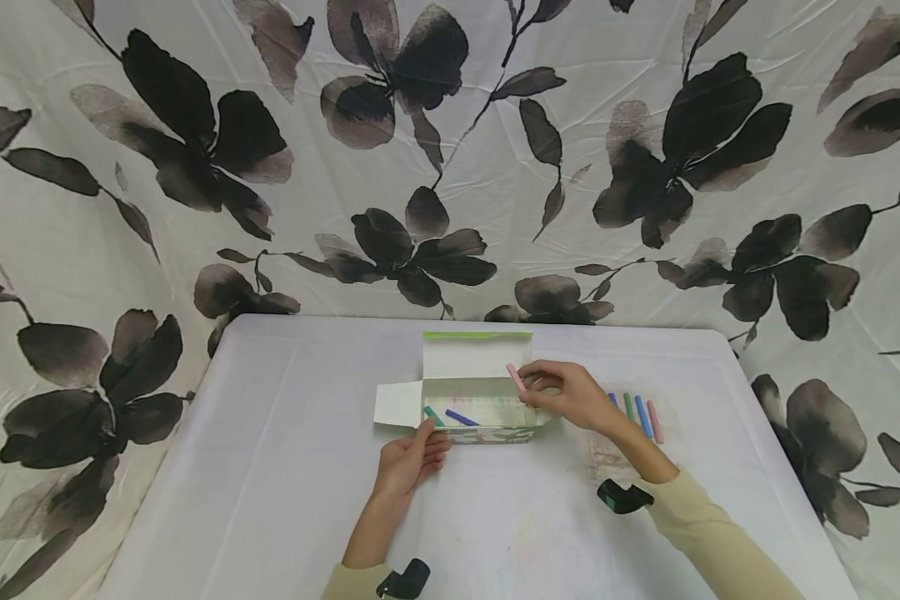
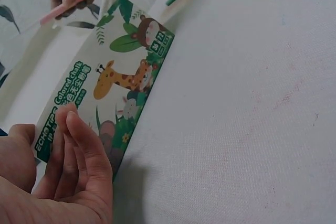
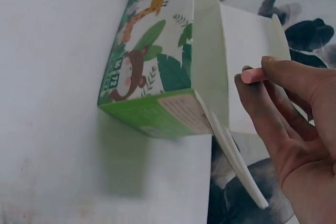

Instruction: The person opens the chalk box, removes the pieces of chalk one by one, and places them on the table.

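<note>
An open cardboard chalk box (image 1: 495, 436), printed with a giraffe and other animals, stands on the table with its lid raised. My left hand (image 1: 408, 462) grips its front left corner, thumb at the rim and fingers against the front wall. Inside lie a green chalk stick (image 1: 433, 414) and a blue chalk stick (image 1: 461, 417). Over the box's right end, my right hand (image 1: 570, 393) pinches a pink chalk stick (image 1: 515, 377) between thumb and fingertips. The right wrist view shows the end of this pink chalk (image 3: 253, 75) above the rim.
Right of the box, several chalk sticks (image 1: 643, 417) in blue, green and pink lie side by side on a pale, smudged patch (image 1: 603, 454). A side flap (image 1: 397, 404) sticks out to the left. Behind the white table (image 1: 285, 467) hangs a floral cloth (image 1: 540, 192).
</note>
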`<action>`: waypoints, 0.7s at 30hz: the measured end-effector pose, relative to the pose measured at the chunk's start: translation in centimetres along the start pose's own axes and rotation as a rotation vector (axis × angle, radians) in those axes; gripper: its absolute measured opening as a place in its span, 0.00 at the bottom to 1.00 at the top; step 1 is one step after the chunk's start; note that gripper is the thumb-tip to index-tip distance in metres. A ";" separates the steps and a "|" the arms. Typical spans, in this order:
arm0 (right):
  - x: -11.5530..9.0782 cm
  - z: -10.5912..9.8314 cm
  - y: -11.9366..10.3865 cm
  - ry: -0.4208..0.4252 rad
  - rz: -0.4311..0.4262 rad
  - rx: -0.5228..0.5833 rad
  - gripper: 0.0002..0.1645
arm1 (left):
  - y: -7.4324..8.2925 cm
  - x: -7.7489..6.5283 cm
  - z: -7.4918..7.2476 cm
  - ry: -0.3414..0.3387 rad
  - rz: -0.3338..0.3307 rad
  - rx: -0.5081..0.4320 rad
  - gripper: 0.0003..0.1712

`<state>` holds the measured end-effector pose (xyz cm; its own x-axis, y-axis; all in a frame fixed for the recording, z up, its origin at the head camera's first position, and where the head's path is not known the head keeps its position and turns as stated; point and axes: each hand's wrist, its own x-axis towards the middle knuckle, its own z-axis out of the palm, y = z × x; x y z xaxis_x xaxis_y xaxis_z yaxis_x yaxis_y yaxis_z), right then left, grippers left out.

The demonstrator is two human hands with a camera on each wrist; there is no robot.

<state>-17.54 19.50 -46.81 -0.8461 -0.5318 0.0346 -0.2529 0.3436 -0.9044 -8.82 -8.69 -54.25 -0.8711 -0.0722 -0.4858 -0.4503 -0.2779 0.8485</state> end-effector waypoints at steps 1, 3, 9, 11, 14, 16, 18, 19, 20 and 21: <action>-0.3 -0.3 0.0 0.007 0.015 0.015 0.21 | 0.0 0.0 0.0 0.002 -0.004 -0.002 0.30; -0.7 -0.8 0.0 0.019 0.047 0.049 0.22 | 0.0 0.1 0.0 0.004 -0.008 -0.004 0.30; -2.0 -2.3 0.0 0.046 0.075 0.087 0.22 | 0.1 0.1 0.1 0.013 -0.009 -0.012 0.30; -2.4 -2.8 -0.1 0.061 0.078 0.071 0.22 | 0.2 0.1 0.1 0.012 -0.010 -0.013 0.30; -3.1 -3.4 0.0 0.092 0.087 0.038 0.23 | 0.2 0.0 0.1 0.016 -0.018 -0.016 0.29; -3.6 -3.7 0.1 0.113 0.101 0.025 0.24 | 0.3 0.0 0.1 0.017 -0.018 -0.017 0.30; -4.2 -4.0 0.2 0.134 0.109 0.026 0.24 | 0.3 -0.1 0.2 0.017 -0.020 -0.020 0.30; -4.4 -4.2 0.3 0.146 0.113 0.022 0.24 | 0.3 -0.1 0.2 0.017 -0.020 -0.020 0.30; -4.7 -4.3 0.4 0.154 0.114 0.020 0.24 | 0.4 -0.1 0.2 0.015 -0.020 -0.022 0.30; -5.0 -4.4 0.5 0.162 0.111 0.017 0.24 | 0.4 -0.1 0.2 0.014 -0.020 -0.020 0.30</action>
<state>-15.50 25.76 -45.61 -0.9331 -0.3595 0.0007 -0.1467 0.3790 -0.9137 -8.93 -8.60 -53.84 -0.8593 -0.0797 -0.5052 -0.4631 -0.2982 0.8346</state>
